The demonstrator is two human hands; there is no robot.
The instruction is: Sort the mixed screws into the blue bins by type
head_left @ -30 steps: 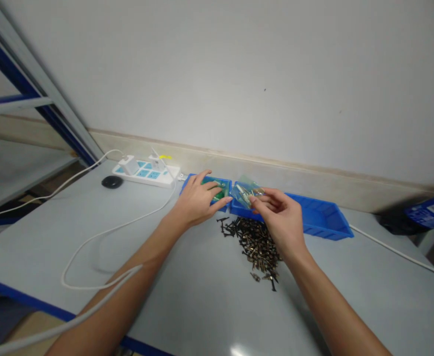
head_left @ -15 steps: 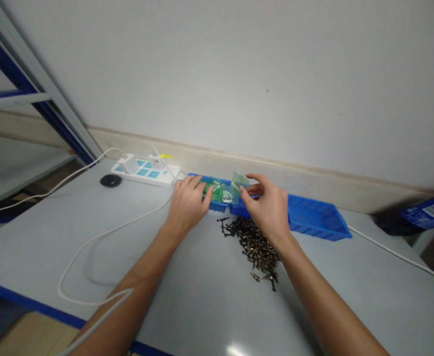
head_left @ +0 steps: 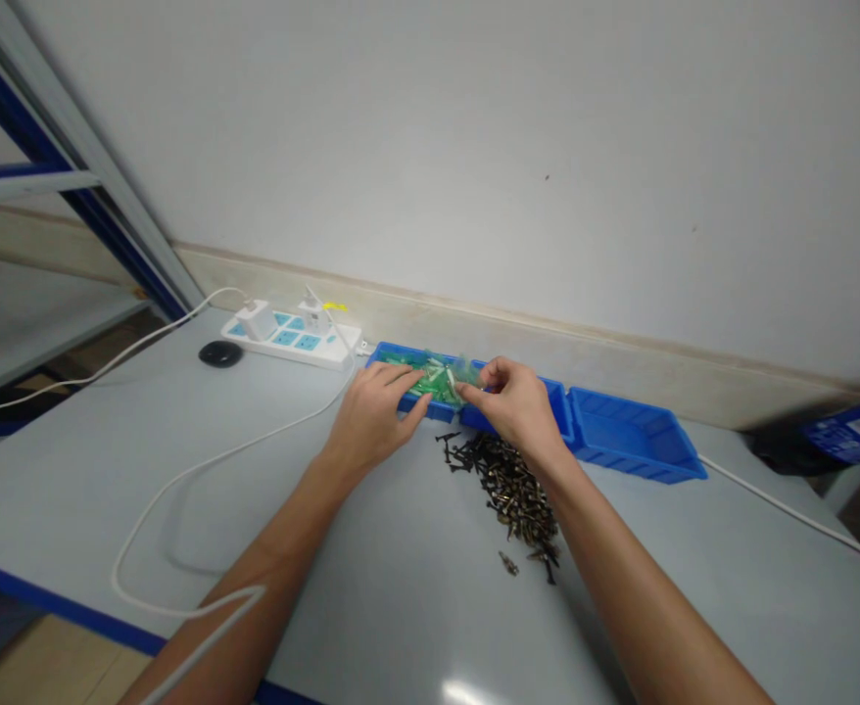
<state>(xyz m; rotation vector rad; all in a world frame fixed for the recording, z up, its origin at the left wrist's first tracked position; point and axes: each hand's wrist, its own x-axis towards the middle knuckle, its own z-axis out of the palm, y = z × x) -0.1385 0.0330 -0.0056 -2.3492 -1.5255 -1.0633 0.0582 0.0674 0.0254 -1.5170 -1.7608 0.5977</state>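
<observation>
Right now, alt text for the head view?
Both hands, left hand and right hand, meet over green-tinted clear bags in a small blue bin; dark screws lie heaped on the grey table.

A small clear plastic bag (head_left: 441,380), tinted green, lies flat in the left blue bin (head_left: 401,358), at about eleven o'clock from the screw pile (head_left: 507,487). It seems to hold pale short screws, though blur hides detail. The dark, loosely heaped pile sits just below the bins.
</observation>
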